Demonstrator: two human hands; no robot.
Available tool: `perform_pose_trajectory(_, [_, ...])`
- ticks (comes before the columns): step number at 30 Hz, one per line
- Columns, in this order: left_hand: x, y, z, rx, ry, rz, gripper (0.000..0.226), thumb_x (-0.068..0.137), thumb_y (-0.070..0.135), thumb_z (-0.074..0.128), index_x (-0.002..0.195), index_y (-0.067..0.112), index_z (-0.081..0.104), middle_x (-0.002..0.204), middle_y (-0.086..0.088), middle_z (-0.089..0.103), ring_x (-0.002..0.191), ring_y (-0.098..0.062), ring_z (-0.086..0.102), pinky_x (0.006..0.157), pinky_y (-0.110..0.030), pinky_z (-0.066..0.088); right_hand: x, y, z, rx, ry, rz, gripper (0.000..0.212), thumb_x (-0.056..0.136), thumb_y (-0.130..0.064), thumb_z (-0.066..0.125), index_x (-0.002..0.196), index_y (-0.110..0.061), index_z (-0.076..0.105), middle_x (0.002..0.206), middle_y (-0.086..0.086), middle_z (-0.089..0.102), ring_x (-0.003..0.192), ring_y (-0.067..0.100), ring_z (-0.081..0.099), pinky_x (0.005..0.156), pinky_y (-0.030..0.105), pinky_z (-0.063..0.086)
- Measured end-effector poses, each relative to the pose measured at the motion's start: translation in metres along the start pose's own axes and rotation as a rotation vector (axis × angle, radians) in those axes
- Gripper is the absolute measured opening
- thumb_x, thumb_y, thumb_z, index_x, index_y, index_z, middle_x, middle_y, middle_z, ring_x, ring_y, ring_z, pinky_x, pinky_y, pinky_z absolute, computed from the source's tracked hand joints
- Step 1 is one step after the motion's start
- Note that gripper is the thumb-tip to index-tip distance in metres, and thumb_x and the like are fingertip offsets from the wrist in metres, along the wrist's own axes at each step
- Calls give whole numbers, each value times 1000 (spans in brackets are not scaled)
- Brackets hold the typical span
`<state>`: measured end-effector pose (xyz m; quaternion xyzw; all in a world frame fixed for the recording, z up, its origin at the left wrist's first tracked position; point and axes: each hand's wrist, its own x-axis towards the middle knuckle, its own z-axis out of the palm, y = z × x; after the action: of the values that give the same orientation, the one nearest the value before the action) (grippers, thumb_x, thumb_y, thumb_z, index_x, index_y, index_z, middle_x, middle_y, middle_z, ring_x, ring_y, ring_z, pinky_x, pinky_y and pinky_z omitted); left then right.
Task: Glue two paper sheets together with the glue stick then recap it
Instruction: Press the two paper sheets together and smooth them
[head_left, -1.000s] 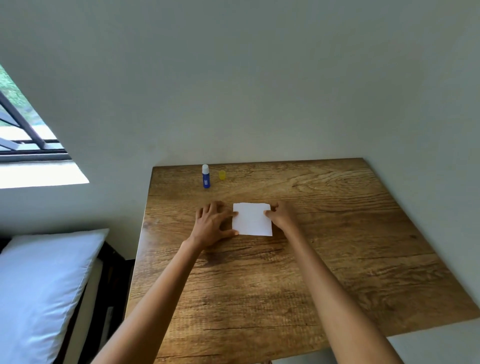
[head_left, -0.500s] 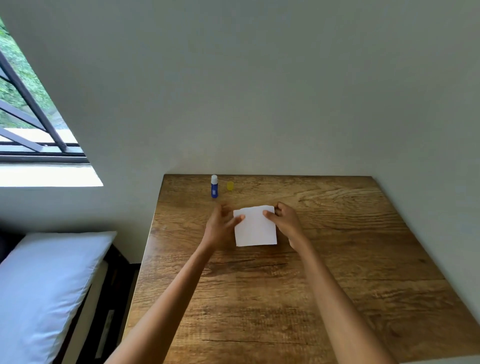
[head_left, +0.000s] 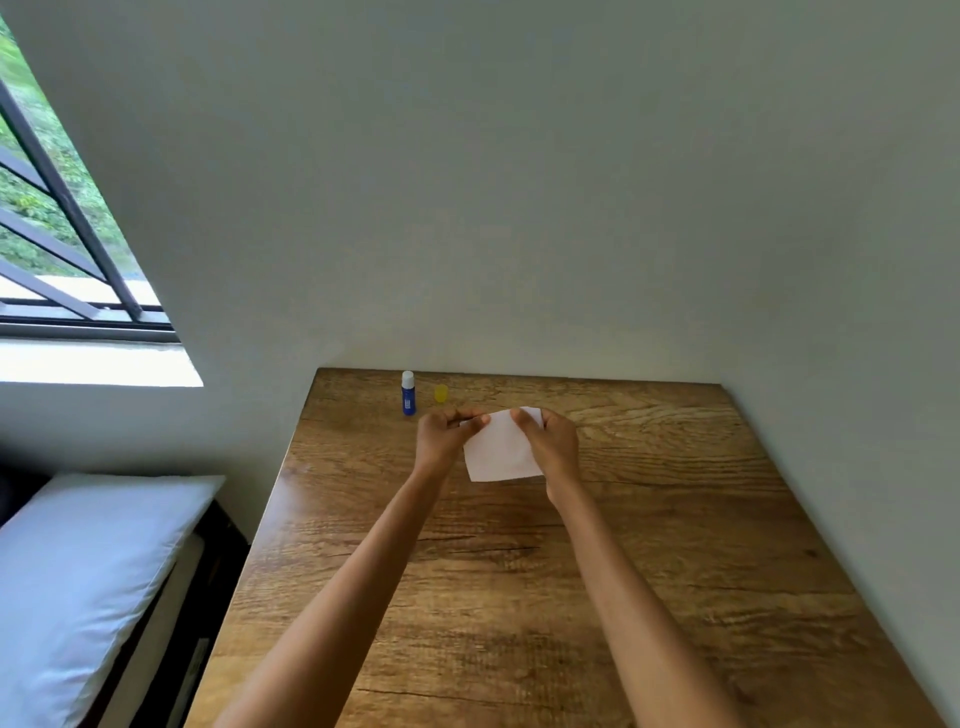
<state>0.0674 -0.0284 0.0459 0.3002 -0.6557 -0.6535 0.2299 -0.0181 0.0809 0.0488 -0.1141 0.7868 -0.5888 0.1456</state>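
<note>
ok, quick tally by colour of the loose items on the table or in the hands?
White: 1 visible, the paper held in both hands; whether it is one sheet or two stacked cannot be told
Blue: 1, the glue stick, standing upright with its white tip bare
Yellow: 1, the cap, on the table beside the stick
Total: 3

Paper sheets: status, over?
Both hands, left and right, pinching the paper off the table. Glue stick upright, uncapped; yellow cap beside it. Nothing obstructing.
</note>
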Motion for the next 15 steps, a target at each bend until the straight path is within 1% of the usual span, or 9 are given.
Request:
perform_pose_trajectory(2, [1,2,5,-11,34,-24,4,80,16,69,78,19,67,83,2,68,76,-9,63,62,-17,49,4,1,-8,38,-41,15,29,87,-41,57,71,-17,57,72,1,57,65,16,54,54,28,41])
perform_pose_trajectory(3, [2,3,8,-7,42,-30,5,80,16,70,78,19,67,83,3,67,76,-8,62,62,-16,48,5,0,-13,56,-70,37,32,89,-43,54,70,-18,56,73,3,57,67,19,55,57,30,43])
perform_pose_trajectory(5, [3,5,13,6,51,-33,4,80,17,70,81,19,67,85,5,66,78,-7,61,63,-16,47,7,-1,-24,95,-142,73,29,91,-46,50,75,-22,57,78,3,60,72,22,59,61,32,48])
perform_pose_trajectory(6, [3,6,15,9,65,-38,4,80,17,70,83,18,67,86,4,66,79,-7,61,64,-17,48,9,-2,-29,122,-182,70,29,91,-46,49,80,-21,59,80,4,62,73,22,61,61,32,49])
perform_pose_trajectory(8, [4,8,17,16,100,-38,3,81,18,69,83,18,67,87,3,65,79,-7,60,63,-16,46,12,-3,-39,148,-241,20,33,90,-45,50,90,-16,65,84,4,67,76,21,64,60,28,51])
perform_pose_trajectory(9, [5,11,19,39,106,-23,3,81,18,69,83,18,67,88,2,65,79,-8,60,62,-15,44,14,-5,-44,134,-258,-14,30,90,-42,53,92,-15,66,84,3,68,78,20,65,60,25,51])
perform_pose_trajectory(12, [9,21,23,191,98,77,11,83,18,67,92,12,69,96,-2,69,84,-10,61,64,-14,43,19,-13,-56,74,-269,-98,13,88,-30,61,86,-19,68,81,-4,69,79,14,66,57,15,50])
perform_pose_trajectory(14, [10,31,29,342,73,182,20,85,21,64,103,13,68,107,-3,69,90,-9,60,71,-15,46,22,-21,-61,27,-242,-144,13,85,-29,64,84,-18,69,79,-5,69,75,10,66,56,14,50])
perform_pose_trajectory(15, [11,39,33,421,57,237,24,86,25,63,107,16,67,111,-2,68,95,-9,60,78,-21,48,23,-25,-63,7,-229,-162,14,84,-31,65,82,-18,70,78,-5,70,74,10,65,58,15,51])
